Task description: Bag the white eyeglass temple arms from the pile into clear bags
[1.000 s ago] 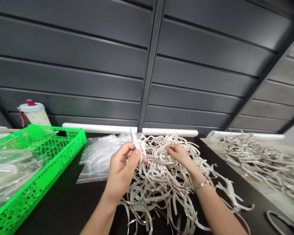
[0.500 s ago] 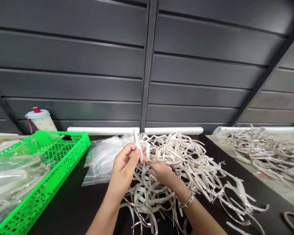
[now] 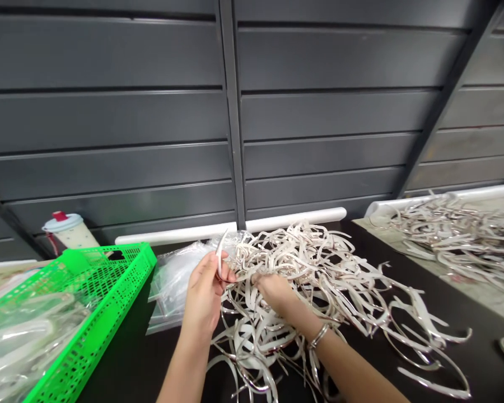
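— Dozens of pale curved headbands heaped on the dark table, tangled thick. Left hand pinching one headband, tip poking up above the thumb.

— Right hand?

— Buried in the pile just beside it, fingers curled around strands; closed on something, though hard to tell exactly which. Bracelet on that wrist.

— Step in hand?

— Looks like teasing a single band free of the tangle. Next move likely calls for a steady pull while holding the heap down.

— Surroundings?

— Clear bags left of the pile, green crate further left.
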A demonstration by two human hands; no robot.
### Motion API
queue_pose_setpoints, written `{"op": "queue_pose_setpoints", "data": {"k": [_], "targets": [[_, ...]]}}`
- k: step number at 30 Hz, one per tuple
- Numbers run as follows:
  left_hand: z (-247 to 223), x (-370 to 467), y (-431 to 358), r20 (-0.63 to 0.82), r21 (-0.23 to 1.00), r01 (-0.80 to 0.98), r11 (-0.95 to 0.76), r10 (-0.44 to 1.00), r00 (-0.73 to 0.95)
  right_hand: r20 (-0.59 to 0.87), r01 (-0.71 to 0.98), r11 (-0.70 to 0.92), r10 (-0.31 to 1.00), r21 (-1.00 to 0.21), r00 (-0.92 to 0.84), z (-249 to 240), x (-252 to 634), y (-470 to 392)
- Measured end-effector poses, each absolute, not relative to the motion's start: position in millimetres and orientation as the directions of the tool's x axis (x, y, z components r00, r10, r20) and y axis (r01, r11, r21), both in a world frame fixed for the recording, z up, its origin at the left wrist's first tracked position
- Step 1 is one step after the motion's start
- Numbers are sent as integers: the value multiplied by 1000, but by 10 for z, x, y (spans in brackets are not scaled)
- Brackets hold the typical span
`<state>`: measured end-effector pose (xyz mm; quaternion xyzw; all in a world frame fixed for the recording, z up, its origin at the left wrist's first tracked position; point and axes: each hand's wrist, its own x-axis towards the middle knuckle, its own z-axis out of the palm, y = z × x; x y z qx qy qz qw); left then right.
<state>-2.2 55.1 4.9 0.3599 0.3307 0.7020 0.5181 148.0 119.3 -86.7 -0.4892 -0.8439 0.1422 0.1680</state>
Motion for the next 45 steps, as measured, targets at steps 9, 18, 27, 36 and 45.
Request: {"op": "queue_pose_setpoints", "data": {"k": [9, 18, 27, 36, 45], "targets": [[12, 34, 566, 94, 811, -547, -209, 968, -231, 408, -178, 369, 860, -912, -307, -327, 1907, 930], [-99, 436, 417, 8, 940, -337, 48, 987, 163, 431, -191, 389, 852, -901, -299, -256, 1785, 805], [2, 351, 432, -105, 676, -681, 280, 952, 288, 486, -110, 474, 863, -873, -135, -128, 2080, 867], [93, 355, 435, -194, 386, -904, 183, 974, 115, 659, 304, 843, 537, -445, -527, -62, 2037, 498], [85, 395, 300, -15, 515, -849, 120, 991, 131, 736, 356, 876, 472, -326, -486, -199, 1827, 552]]}}
